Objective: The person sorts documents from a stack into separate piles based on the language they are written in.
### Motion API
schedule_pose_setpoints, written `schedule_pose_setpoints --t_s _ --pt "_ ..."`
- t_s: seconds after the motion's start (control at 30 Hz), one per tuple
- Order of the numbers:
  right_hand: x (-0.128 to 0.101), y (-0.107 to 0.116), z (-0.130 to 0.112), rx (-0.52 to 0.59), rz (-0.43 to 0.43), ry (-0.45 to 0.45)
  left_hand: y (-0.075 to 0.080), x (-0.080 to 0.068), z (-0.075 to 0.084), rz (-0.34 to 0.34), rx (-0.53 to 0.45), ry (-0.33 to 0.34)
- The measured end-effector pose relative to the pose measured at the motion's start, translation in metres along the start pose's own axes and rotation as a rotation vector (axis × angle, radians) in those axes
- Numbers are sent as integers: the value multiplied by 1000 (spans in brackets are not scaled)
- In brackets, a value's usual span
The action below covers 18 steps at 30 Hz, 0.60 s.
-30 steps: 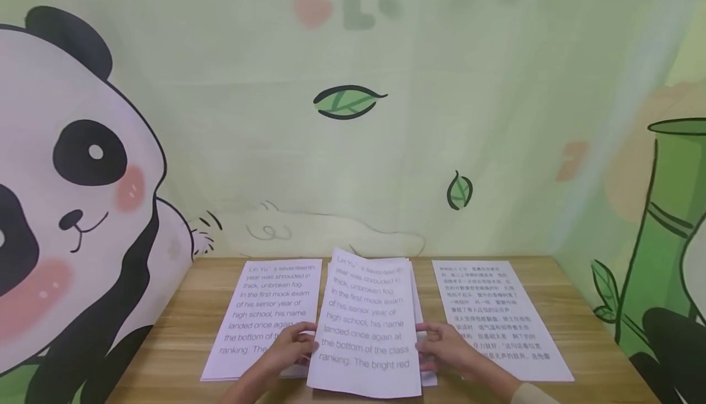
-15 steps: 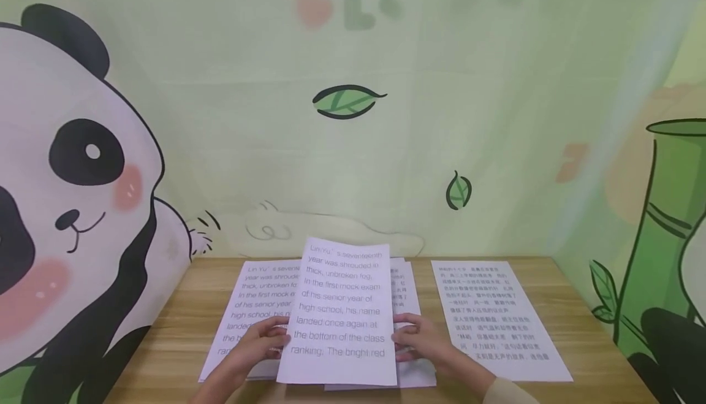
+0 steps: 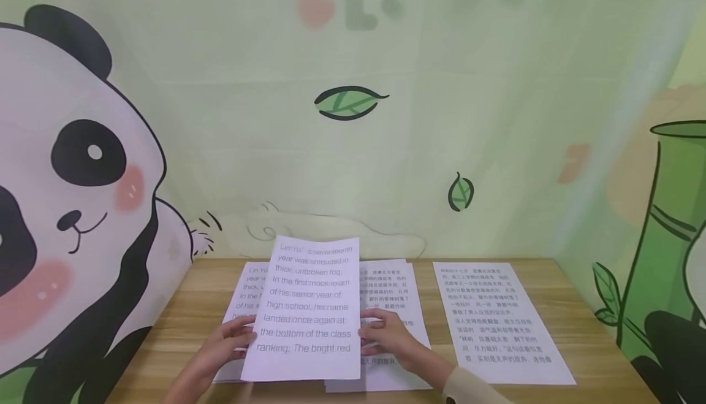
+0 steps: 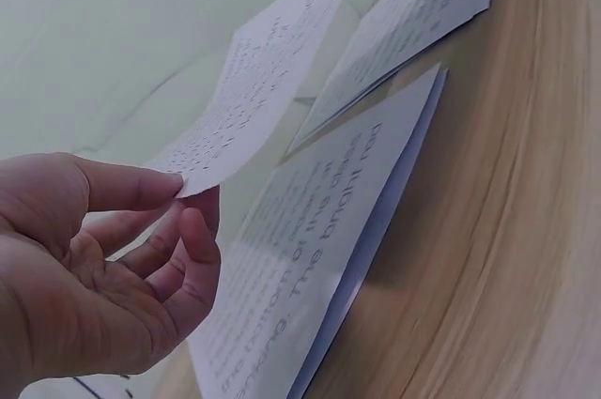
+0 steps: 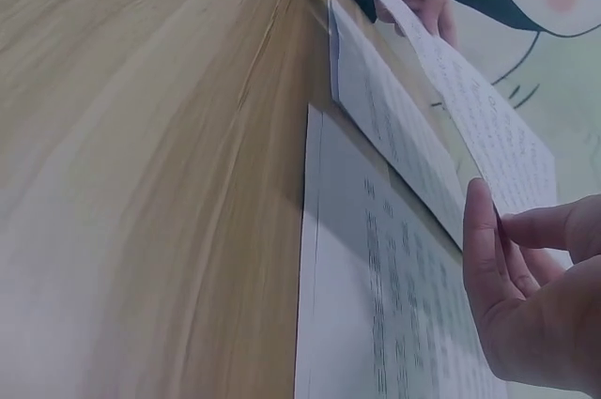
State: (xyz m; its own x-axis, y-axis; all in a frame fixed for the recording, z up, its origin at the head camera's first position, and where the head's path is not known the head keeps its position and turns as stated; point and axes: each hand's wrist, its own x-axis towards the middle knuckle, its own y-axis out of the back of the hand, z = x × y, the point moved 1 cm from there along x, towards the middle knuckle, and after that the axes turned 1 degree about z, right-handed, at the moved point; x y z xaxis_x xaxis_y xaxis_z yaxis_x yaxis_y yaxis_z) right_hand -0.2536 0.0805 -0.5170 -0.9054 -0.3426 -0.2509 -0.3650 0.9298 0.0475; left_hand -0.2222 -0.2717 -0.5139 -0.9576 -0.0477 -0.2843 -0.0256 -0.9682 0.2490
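A white sheet printed with English text is lifted off the wooden table, tilted up toward me. My left hand pinches its left edge between thumb and fingers. My right hand pinches the right edge. Under the sheet on the left lies a pile of English pages. In the middle lies a pile of pages in Chinese print. In the wrist views the lifted sheet hangs above both piles.
Another page of Chinese print lies flat at the right of the table. A wall with a panda mural and painted bamboo closes the back and both sides. Bare wood shows at the far left and right.
Both hands have carried the English sheet up and to the left, off the middle pile and over the left pile. The middle pile's Chinese page now shows.
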Motion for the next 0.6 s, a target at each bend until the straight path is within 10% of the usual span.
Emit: schedule_pose_setpoints --t_s 0.6 --pt "44 -71 9 123 -38 22 58 13 -26 131 15 107"
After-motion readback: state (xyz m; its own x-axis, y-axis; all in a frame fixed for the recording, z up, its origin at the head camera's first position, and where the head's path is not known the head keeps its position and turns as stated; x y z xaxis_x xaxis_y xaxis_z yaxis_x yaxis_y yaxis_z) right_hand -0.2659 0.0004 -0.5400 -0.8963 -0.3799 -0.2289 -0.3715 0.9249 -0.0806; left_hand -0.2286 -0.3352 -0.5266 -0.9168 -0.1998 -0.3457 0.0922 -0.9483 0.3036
